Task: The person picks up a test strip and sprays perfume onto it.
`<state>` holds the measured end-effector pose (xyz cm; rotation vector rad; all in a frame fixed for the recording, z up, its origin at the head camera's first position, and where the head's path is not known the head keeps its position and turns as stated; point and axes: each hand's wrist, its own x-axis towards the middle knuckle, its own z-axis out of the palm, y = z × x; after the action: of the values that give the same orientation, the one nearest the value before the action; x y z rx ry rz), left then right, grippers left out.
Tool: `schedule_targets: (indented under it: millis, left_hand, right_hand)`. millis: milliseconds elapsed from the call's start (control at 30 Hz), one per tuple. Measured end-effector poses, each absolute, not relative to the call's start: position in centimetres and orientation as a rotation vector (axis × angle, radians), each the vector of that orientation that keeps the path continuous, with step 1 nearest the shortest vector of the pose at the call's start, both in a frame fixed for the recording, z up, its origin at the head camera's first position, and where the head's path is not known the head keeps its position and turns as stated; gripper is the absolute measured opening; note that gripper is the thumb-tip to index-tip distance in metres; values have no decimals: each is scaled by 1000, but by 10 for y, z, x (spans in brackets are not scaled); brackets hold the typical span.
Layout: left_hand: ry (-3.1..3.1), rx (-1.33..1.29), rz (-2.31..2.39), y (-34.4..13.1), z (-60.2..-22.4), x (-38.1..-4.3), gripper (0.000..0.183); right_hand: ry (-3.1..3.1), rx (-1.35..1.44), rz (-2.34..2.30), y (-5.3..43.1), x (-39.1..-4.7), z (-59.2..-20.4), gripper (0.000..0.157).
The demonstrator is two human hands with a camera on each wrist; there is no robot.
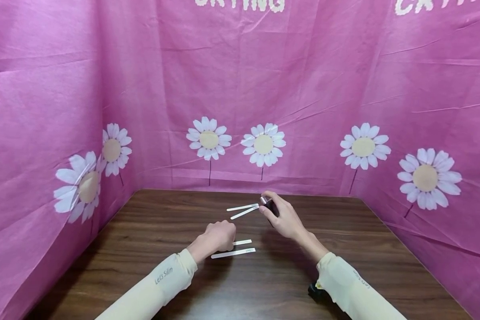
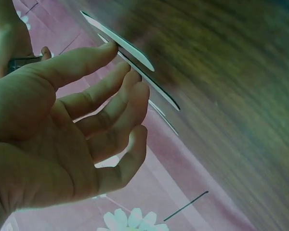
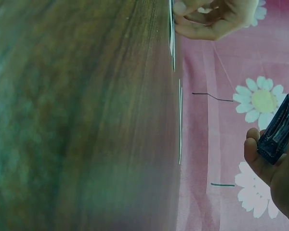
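Apparently, the step in hand is working a small bottle-like object [image 1: 271, 206] close to some thin white strips. The right hand [image 1: 286, 218], right of centre in the head view, has its fingers curled round the dark body, with the silvery top [image 1: 263, 200] exposed. The right wrist view shows the dark body at the right of the picture, seemingly raised off the tabletop [image 1: 164, 224].

The left hand [image 1: 217, 236] is just below the centre of the head view, over the lower strips. Its fingers are loosely bent in the left wrist view, with a gap between thumb and forefinger, and they seem to hold nothing; whether they touch a strip I cannot tell.

The next move probably calls for a steady right grip with the silvery top turned toward the strips, and, if the left hand is to take one up, a fine pinch at an edge, since the strips are thin and flat.

In the head view the bottle's long axis slants from upper left to lower right, the silvery top at the upper-left end. The upper strip [image 1: 240, 207] and the strip below it [image 1: 242, 214] converge rightward at that top, both right ends higher. Lower down, the partly covered strip [image 1: 244, 242] and the nearest strip [image 1: 232, 253] run nearly parallel, left to right and tilting slightly up; the nearest has small print at its right end.
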<state>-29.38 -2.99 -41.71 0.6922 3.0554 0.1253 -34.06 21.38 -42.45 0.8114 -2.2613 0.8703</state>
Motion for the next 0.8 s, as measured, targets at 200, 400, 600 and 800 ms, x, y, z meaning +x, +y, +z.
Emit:
schedule_targets:
  millis: [200, 400, 600, 800]
  left_hand:
    - [3099, 752, 26, -29, -415, -290, 28]
    - [3159, 825, -136, -25, -418, -284, 23]
    - [3166, 861, -201, -25, -421, -283, 20]
    - [3153, 877, -197, -27, -423, -288, 20]
  right_hand:
    - [-2253, 819, 873, 213, -340, -423, 42]
    - [-2263, 817, 875, 212, -340, -423, 42]
    - [-2271, 817, 883, 212, -340, -425, 42]
    - [-2270, 821, 878, 212, -339, -423, 43]
